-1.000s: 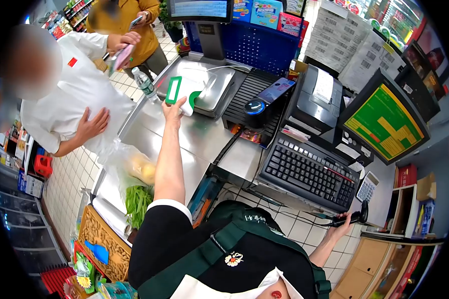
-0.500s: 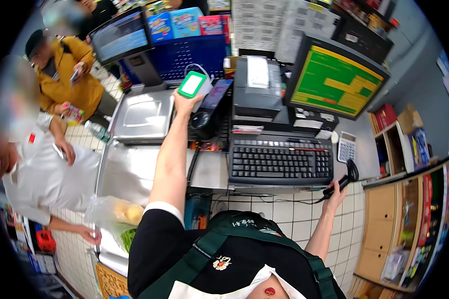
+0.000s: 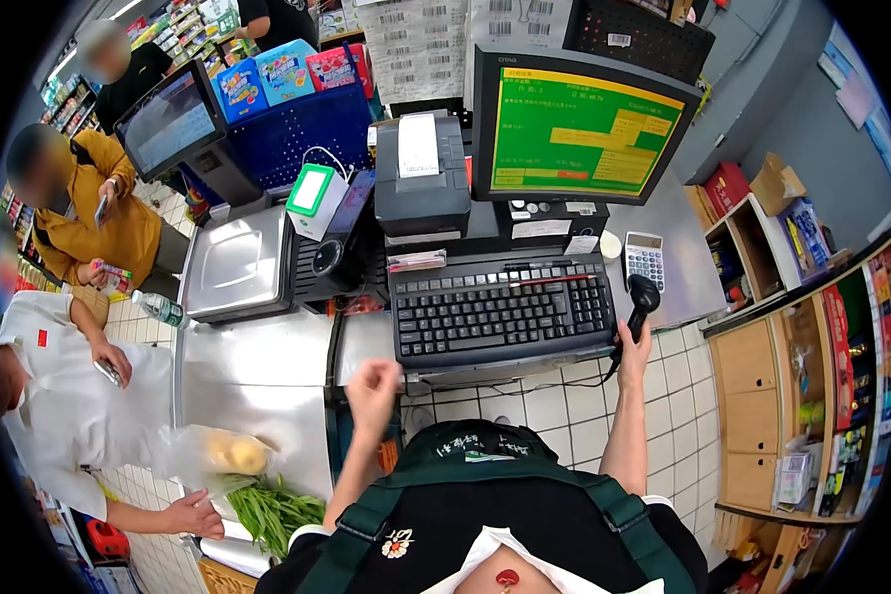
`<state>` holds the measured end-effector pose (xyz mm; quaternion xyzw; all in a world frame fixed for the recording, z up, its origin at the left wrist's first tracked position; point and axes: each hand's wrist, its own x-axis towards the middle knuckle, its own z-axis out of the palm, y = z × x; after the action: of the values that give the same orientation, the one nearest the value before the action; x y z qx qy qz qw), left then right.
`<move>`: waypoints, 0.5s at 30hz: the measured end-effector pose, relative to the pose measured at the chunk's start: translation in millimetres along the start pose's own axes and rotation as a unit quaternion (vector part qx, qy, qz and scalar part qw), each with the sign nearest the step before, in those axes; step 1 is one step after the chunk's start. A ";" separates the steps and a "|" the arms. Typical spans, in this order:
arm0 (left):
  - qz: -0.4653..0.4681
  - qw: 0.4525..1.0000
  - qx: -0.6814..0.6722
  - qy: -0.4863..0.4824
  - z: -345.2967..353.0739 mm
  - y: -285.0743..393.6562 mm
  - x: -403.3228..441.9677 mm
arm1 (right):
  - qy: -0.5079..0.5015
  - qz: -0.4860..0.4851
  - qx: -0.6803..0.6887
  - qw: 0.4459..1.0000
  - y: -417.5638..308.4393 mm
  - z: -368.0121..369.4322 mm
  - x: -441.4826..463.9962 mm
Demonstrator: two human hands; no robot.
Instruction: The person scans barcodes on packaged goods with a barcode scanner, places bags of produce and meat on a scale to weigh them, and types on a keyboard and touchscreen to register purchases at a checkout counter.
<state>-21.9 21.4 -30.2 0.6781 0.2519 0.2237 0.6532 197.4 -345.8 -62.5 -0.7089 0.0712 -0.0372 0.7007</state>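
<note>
My right hand (image 3: 632, 358) is wrapped round the handle of a black barcode scanner (image 3: 643, 297), held upright beside the keyboard's right end. My left hand (image 3: 373, 396) hovers over the counter's front edge, left of the keyboard (image 3: 505, 315), its fingers curled in and somewhat blurred, with nothing visible in them. A small white payment box (image 3: 314, 201) with a green-framed screen stands beyond it, near a steel scale (image 3: 238, 262). On the counter (image 3: 252, 361) to the left lie a clear bag of round yellowish produce (image 3: 236, 452) and a bunch of green leafy vegetables (image 3: 272, 515).
A green-screened monitor (image 3: 581, 124) and a receipt printer (image 3: 421, 183) stand behind the keyboard. A calculator (image 3: 645, 259) lies to their right. A person in white (image 3: 69, 386) stands at the left counter edge, one hand near the greens; another wears a yellow jacket (image 3: 99, 203).
My left hand has left the payment box and drawn back toward me. My right hand has raised the scanner beside the keyboard. The view has shifted, and more of the greens shows.
</note>
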 end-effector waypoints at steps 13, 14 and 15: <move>0.069 0.951 0.280 -0.110 68.1 -5.0 -27.8 | -0.049 -0.012 -0.045 0.998 8.9 -4.5 16.9; 0.056 0.952 0.277 -0.116 69.0 -3.3 -31.0 | -0.052 -0.013 -0.044 0.998 7.1 -3.7 16.4; 0.043 0.953 0.275 -0.121 70.1 -2.5 -34.5 | -0.055 -0.013 -0.039 0.998 5.7 -3.3 16.1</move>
<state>-4.3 -54.7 -35.0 0.8636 0.1936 0.0895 0.4569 212.5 -351.6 -69.0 -0.7372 0.0241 -0.0045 0.6752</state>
